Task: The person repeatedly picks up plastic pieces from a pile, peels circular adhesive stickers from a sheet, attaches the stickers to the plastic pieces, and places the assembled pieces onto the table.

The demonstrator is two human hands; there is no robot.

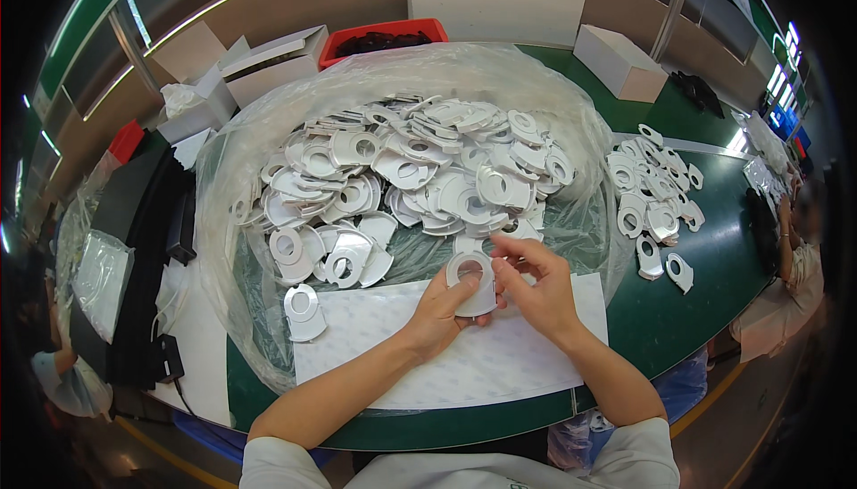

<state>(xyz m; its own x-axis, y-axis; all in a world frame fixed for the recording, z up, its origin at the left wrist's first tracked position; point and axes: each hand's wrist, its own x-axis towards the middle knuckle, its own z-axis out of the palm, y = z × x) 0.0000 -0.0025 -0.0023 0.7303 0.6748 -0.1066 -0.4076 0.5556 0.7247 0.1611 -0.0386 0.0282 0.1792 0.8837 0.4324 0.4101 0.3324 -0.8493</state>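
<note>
A flat white plastic piece with a round hole (483, 300) is in my left hand (430, 318), tilted up above the white sheet. My left thumb lies across its face, with the fingers behind it. My right hand (546, 297) is at the piece's right edge, fingers curled and thumb and fingertips drawn together. Whatever is between those fingertips is too small to make out. A big heap of similar white pieces (420, 163) lies on a clear plastic bag (241, 310) beyond my hands. One single piece (305, 313) rests left of the sheet.
Under my forearms lies a white paper sheet (357, 373) on the green tabletop (705, 266). More white pieces (656, 181) are spread at the right. Behind the heap stand a red bin (384, 34) and a white box (620, 62). Other people sit at both sides.
</note>
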